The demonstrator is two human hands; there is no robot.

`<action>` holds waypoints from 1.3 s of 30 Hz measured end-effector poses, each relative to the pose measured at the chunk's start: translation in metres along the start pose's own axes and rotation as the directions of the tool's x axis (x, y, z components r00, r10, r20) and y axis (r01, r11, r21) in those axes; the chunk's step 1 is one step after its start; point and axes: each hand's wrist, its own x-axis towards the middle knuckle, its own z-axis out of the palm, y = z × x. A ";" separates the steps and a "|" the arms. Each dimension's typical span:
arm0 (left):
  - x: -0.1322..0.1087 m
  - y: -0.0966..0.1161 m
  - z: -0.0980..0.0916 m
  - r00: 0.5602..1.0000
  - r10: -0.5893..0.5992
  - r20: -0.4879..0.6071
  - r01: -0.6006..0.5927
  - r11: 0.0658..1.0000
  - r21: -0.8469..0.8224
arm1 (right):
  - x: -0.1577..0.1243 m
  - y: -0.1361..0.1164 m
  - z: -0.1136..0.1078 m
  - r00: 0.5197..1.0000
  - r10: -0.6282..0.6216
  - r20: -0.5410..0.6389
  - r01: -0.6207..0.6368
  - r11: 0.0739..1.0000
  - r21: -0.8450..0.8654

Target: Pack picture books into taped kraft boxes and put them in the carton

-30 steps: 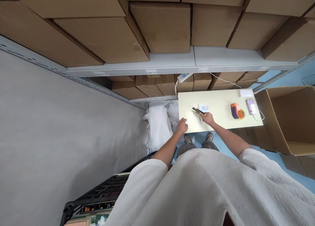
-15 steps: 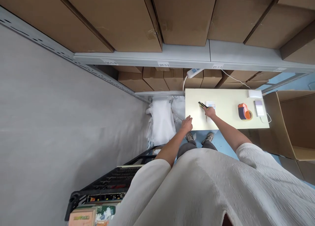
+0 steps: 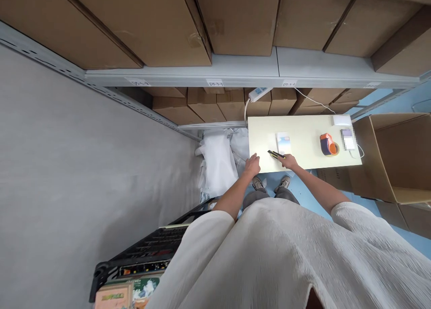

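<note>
The utility knife (image 3: 276,154), black with yellow, is in the right hand (image 3: 288,161), over the near side of the pale surface (image 3: 305,138) and towards its left end. The right fingers are closed around the rear part of the handle; the front end is free and points left, in the direction of the left hand (image 3: 252,164). Whether any blade is out cannot be told from where I stand.

The left fingers lie extended at the left end of the surface, by its near corner, with no article visible in them.

Handling, in my judgement: the knife should be light and stiff, easily steered by one hand. The casing should bear a firm squeeze, though smooth parts could slip in a damp palm; a blade of this kind would be thin and liable to snap if twisted. Proper hold is on the handle, well behind the front end, as found. The left hand lies on the side the tip faces, which I note as a hazard.

A small white and blue packet (image 3: 283,143) lies just beyond the right fingers; contact cannot be confirmed. It looks light, possibly easily creased, and is best lifted by its edges. An orange and dark tape dispenser (image 3: 327,145) stands farther right.
</note>
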 end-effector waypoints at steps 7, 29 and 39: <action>0.002 0.002 0.001 1.000 -0.007 0.005 0.006 0.999 0.052 | -0.024 0.025 0.004 0.998 -0.055 0.036 0.057 0.997 -0.053; 0.017 0.075 -0.004 0.997 0.073 -0.007 -0.072 0.992 0.104 | -0.037 0.021 -0.097 0.966 -0.085 -0.245 0.203 0.835 0.512; 0.051 0.144 -0.002 0.984 0.166 0.061 -0.175 0.960 0.218 | -0.028 0.037 -0.182 0.920 -0.264 -0.291 0.379 0.792 0.479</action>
